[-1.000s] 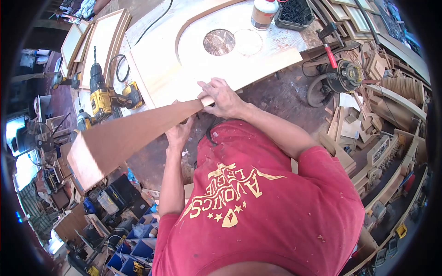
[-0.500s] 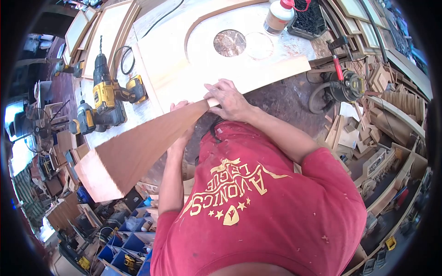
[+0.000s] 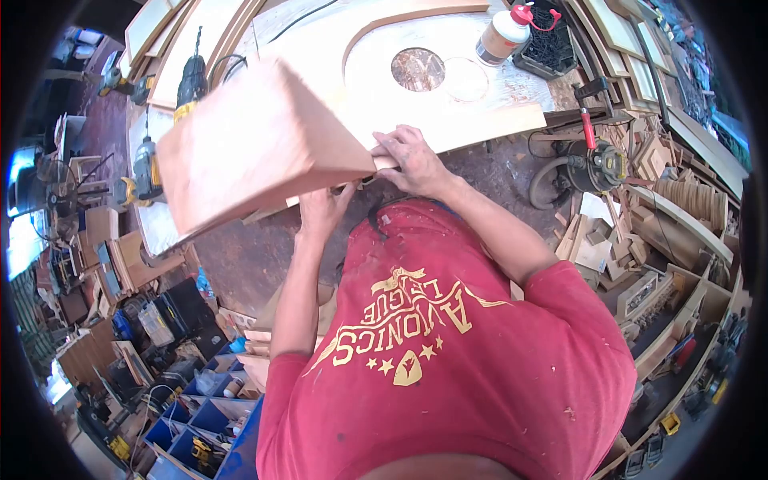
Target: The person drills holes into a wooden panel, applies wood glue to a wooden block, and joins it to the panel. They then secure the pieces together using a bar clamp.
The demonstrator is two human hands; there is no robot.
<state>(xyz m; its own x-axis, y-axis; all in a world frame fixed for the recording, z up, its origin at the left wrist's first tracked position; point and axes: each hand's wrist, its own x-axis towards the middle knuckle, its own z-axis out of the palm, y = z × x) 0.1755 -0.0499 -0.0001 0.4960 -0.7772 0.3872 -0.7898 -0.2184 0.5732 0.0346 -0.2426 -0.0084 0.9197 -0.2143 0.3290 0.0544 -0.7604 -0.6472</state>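
Note:
A tapered wooden piece (image 3: pixel 256 144) is held up over the near edge of the workbench, its broad flat end toward the left and its narrow end toward the right. My right hand (image 3: pixel 414 162) is closed around the narrow end, fingers curled over it. Beneath the piece, my left hand (image 3: pixel 323 211) supports it; the thumb shows, while most of its fingers are hidden behind the wood. Behind my hands lies a pale curved-edge wooden panel (image 3: pixel 456 128) on the bench.
A glue bottle (image 3: pixel 502 36) stands beside a tray of dark screws (image 3: pixel 546 56). Cordless drills (image 3: pixel 192 80) are at the left, partly covered by the wood. A router (image 3: pixel 604 164) sits on the right, near a red-handled clamp (image 3: pixel 588 128) and wood offcuts (image 3: pixel 596 232).
The tapered piece has been raised and turned, so its broad end now faces me more and covers part of the drill. Both hands remain on it.

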